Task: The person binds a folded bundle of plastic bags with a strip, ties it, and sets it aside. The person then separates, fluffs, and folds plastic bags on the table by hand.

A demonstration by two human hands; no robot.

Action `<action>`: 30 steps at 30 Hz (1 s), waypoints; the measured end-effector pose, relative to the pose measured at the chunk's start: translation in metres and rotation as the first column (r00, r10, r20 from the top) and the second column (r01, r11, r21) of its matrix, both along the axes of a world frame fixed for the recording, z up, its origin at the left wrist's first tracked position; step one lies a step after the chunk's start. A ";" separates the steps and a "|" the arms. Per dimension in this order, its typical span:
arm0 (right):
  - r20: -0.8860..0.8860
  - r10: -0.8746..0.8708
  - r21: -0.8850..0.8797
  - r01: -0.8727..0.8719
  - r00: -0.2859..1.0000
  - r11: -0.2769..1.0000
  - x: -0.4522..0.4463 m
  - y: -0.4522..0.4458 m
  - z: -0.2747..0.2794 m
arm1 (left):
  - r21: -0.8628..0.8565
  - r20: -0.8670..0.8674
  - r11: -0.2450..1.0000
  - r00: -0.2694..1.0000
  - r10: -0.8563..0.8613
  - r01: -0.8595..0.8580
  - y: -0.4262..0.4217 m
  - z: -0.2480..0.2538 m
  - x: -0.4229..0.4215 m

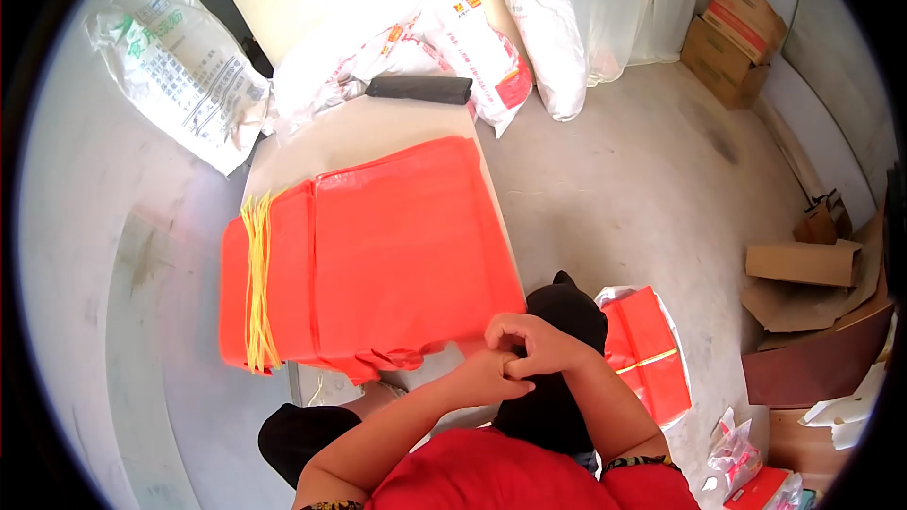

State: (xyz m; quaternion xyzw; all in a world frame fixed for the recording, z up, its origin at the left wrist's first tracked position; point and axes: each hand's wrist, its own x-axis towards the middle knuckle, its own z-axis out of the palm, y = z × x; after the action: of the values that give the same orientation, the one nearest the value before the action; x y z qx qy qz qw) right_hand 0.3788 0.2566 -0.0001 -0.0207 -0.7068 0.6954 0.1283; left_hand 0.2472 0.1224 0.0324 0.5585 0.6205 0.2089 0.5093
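My left hand (484, 378) and my right hand (537, 344) meet in front of my body, just past the near right corner of a red stack. The fingers of both are curled and pressed together; whatever they may hold is hidden. Beside them lies the stack of thin red sheets or bags (406, 236), spread over a low table (368, 123), its near edge crumpled. A bunch of yellow strings (256, 283) lies across the stack's left end.
A black roll (419, 89) rests at the table's far end. White printed sacks (472, 47) stand behind it, another sack (189, 66) at left. On the floor at right is a red bundle (648, 349) tied with yellow string. Cardboard boxes (803, 264) line the right wall.
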 end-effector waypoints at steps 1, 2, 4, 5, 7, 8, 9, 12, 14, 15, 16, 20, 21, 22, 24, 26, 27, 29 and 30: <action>0.077 0.024 0.017 -0.025 0.997 1.000 0.001 0.001 -0.002 | -0.024 0.001 1.000 1.000 -0.011 0.011 -0.001 -0.001 -0.002; 0.155 0.044 0.034 -0.050 0.987 0.998 0.002 0.002 -0.004 | -0.048 0.002 0.999 1.000 -0.024 0.024 0.000 -0.004 -0.006; 0.214 0.031 0.082 -0.050 0.976 0.995 0.005 0.003 -0.005 | -0.049 -0.002 0.998 0.999 -0.042 0.042 -0.001 -0.009 -0.008; 0.243 0.024 0.108 -0.051 0.970 0.993 0.006 0.003 -0.005 | -0.024 -0.011 0.999 0.999 -0.046 0.046 0.000 -0.010 -0.008; 0.029 -0.033 0.072 0.031 0.999 0.997 0.003 0.000 -0.011 | 0.036 -0.019 0.997 0.997 -0.072 0.073 0.003 -0.015 -0.008; -0.077 -0.066 0.048 0.070 0.995 0.996 0.002 -0.001 -0.014 | 0.072 -0.020 0.993 0.995 -0.094 0.095 0.005 -0.018 -0.007; -0.074 -0.048 0.030 0.050 0.996 0.998 0.003 0.000 -0.014 | 0.108 -0.021 0.987 0.993 -0.116 0.118 0.007 -0.019 -0.005; -0.014 -0.001 -0.007 0.001 1.000 1.000 0.005 0.004 -0.012 | -0.024 0.017 0.995 0.995 -0.094 0.094 0.011 -0.007 0.001; 0.097 0.021 -0.016 -0.019 0.995 1.000 0.008 0.005 -0.002 | -0.045 0.023 0.996 0.997 -0.078 0.079 0.009 -0.018 0.000; 0.135 0.022 0.001 -0.022 0.991 1.000 0.008 0.006 0.003 | -0.056 0.026 0.996 0.997 -0.069 0.070 0.007 -0.020 -0.001; 0.172 0.023 0.015 -0.026 0.985 1.000 0.008 0.006 0.008 | -0.070 0.017 0.995 0.997 -0.077 0.078 0.007 -0.018 -0.003; 0.290 0.032 0.115 -0.069 0.957 0.991 0.007 0.010 -0.008 | -0.030 -0.041 0.994 0.994 -0.105 0.103 0.006 -0.016 -0.009; 0.163 0.013 0.113 -0.032 0.987 0.993 0.004 0.009 -0.010 | 0.004 -0.061 0.994 0.992 -0.112 0.112 0.006 -0.019 -0.011; 0.033 -0.008 0.107 0.005 0.999 0.994 0.000 0.007 -0.011 | 0.042 -0.059 0.993 0.992 -0.111 0.114 0.006 -0.022 -0.011; -0.078 -0.009 0.039 0.012 0.997 0.999 -0.002 0.005 -0.010 | 0.118 -0.053 0.986 0.992 -0.112 0.118 0.006 -0.026 -0.009; -0.045 0.038 -0.078 -0.042 0.998 0.996 0.000 0.003 -0.005 | 0.018 -0.007 0.993 0.993 -0.118 0.118 0.005 -0.025 -0.005; -0.002 0.059 -0.063 -0.059 0.998 0.996 0.001 0.003 -0.003 | -0.033 0.016 0.992 0.993 -0.118 0.119 0.005 -0.023 -0.003; 0.086 0.097 -0.036 -0.094 0.992 0.995 0.003 0.004 0.001 | -0.119 -0.020 0.984 0.991 -0.136 0.132 0.003 -0.019 -0.002; 0.117 0.093 0.000 -0.094 0.989 0.996 0.004 0.004 0.002 | -0.162 -0.038 0.977 0.989 -0.145 0.137 0.002 -0.018 -0.002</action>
State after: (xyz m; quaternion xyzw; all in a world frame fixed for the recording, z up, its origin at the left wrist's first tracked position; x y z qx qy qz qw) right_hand 0.3827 0.2607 0.0018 -0.0279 -0.7152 0.6963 0.0538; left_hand 0.2449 0.1246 0.0145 0.5638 0.6063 0.1083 0.5502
